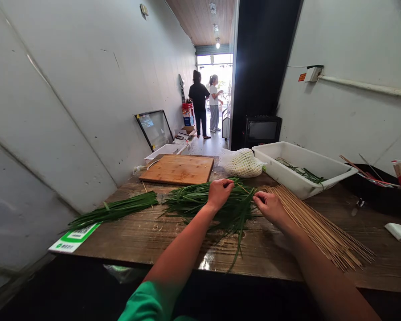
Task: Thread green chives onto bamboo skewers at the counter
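My left hand (219, 194) is closed in a pinch on a thin bamboo skewer (242, 187), which slants down toward my right hand. Between the fingertips of my right hand (269, 206) are the ends of a few flat green chives (243, 216), whose blades hang toward the table's front edge. Both hands are over a loose heap of chives (187, 196); my left wrist hides part of it. Close beside my right forearm, many bare bamboo skewers (317, 227) lie fanned out. A neater bundle of chives (116, 208) lies at the left with a skewer across its end.
Behind the heap are a wooden cutting board (180, 168) and a bundle in white foam netting (242, 163). A white tub (287, 176) holds some green blades. At the right are a black tray (374, 189) and a white object (400, 232). Two people stand near the doorway.
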`<state>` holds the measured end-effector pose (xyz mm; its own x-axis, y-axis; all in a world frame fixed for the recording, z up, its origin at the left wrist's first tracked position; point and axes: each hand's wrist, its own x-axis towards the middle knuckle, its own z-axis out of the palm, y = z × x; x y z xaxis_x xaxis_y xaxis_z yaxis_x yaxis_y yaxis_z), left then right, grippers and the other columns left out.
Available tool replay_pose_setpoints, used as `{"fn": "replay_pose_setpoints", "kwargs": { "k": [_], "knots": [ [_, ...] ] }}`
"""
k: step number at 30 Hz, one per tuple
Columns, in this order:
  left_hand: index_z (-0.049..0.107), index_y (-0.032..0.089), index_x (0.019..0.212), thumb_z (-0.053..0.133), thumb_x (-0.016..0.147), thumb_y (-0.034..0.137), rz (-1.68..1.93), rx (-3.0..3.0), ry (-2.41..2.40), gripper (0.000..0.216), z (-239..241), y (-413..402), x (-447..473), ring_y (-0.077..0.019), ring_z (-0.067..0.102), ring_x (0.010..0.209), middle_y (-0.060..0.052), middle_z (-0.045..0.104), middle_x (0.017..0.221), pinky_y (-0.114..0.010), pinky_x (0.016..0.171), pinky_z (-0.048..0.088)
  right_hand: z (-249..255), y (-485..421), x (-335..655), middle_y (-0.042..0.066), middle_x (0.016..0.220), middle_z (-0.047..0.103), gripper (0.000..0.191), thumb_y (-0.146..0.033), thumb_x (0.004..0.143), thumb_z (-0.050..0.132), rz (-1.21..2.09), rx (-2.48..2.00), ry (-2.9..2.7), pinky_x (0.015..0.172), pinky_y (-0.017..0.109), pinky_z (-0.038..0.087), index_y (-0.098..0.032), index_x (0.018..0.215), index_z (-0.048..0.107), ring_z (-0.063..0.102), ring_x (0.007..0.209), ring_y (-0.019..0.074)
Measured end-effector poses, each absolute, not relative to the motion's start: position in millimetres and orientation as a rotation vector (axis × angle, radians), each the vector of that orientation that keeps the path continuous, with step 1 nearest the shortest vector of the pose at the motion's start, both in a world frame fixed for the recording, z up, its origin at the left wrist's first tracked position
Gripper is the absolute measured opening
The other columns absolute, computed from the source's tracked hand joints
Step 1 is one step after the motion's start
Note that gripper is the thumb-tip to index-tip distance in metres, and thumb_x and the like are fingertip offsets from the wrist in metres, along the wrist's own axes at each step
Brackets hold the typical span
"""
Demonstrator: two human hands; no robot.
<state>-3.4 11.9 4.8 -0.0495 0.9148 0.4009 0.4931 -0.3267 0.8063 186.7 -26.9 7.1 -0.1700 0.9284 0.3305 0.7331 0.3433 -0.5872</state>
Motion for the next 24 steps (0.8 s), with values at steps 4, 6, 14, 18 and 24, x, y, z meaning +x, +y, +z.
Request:
{"fn": "replay_pose_setpoints", "kwargs": {
  "k": [4,6,14,18,24],
  "knots": [
    [0.073,0.016,0.084,0.06,0.076,0.022,1.344,1.829,1.492,0.017,5,11,-3,-0.0133,0.063,0.07,-0.004,0.072,0.076,-0.024,0.067,0.047,8,-27,186,0.001,0.056,0.058,0.031,-0.037,0.079,0.043,0.399,-1.459,-1.96,0.05,0.025,0.027,-0.017,0.066,0.063,0.047,0.051,0.0127],
    [0.073,0.016,0.084,0.06,0.076,0.022,1.342,1.832,1.49,0.017,5,11,-3,-0.0133,0.063,0.07,-0.004,0.072,0.076,-0.024,0.067,0.047,8,-27,186,0.001,0.057,0.059,0.031,-0.037,0.079,0.043,0.399,-1.45,-1.959,0.05,0.025,0.028,-0.017,0.067,0.064,0.047,0.052,0.0128],
    [0.073,0.017,0.086,0.059,0.078,0.02,1.257,1.968,1.367,0.016,5,1,9,-0.0144,0.066,0.078,-0.004,0.074,0.086,-0.025,0.075,0.048,6,-28,184,0.002,0.059,0.06,0.03,-0.037,0.08,0.043,0.391,-1.413,-1.945,0.051,0.024,0.031,-0.018,0.066,0.062,0.049,0.054,0.0137],
    [0.073,0.021,0.091,0.057,0.081,0.023,1.067,2.248,1.152,0.018,8,-7,12,-0.0147,0.066,0.087,-0.003,0.073,0.094,-0.024,0.081,0.047,7,-28,184,0.003,0.061,0.061,0.029,-0.036,0.079,0.043,0.394,-1.41,-1.916,0.053,0.024,0.033,-0.017,0.07,0.063,0.051,0.056,0.0141],
    [0.072,0.02,0.091,0.054,0.085,0.025,1.167,2.228,1.499,0.02,15,1,-6,-0.0161,0.064,0.084,-0.005,0.072,0.092,-0.027,0.081,0.045,14,-27,190,0.002,0.058,0.06,0.029,-0.037,0.079,0.046,0.372,-1.386,-1.837,0.051,0.024,0.033,-0.016,0.069,0.064,0.05,0.053,0.0132]
  ]
}}
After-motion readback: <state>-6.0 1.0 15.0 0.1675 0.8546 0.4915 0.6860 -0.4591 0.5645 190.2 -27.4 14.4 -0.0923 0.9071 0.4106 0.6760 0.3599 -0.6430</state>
